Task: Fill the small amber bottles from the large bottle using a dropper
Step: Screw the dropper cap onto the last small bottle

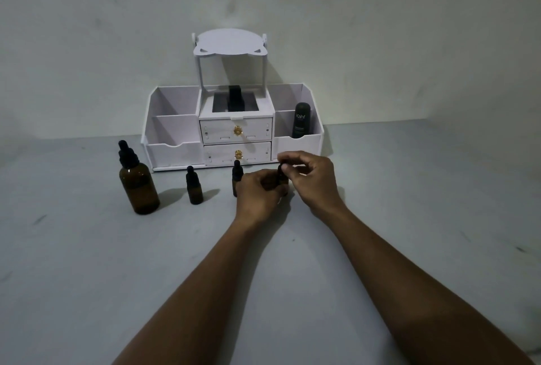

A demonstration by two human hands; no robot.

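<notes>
A large amber bottle (138,189) with a black dropper cap stands at the left. To its right stand two small amber bottles with black dropper caps: one (194,187) in the open, another (236,175) partly hidden behind my left hand. My left hand (257,193) wraps around the body of a third small amber bottle (282,178). My right hand (310,175) pinches that bottle's black dropper cap from above with thumb and fingertips. Most of this bottle is hidden by my fingers.
A white organizer (234,127) with two gold-knobbed drawers, side compartments and a raised shelf stands against the wall behind the bottles. A black "Kahf" tube (301,120) stands in its right compartment, and a dark item (235,99) sits in its middle tray.
</notes>
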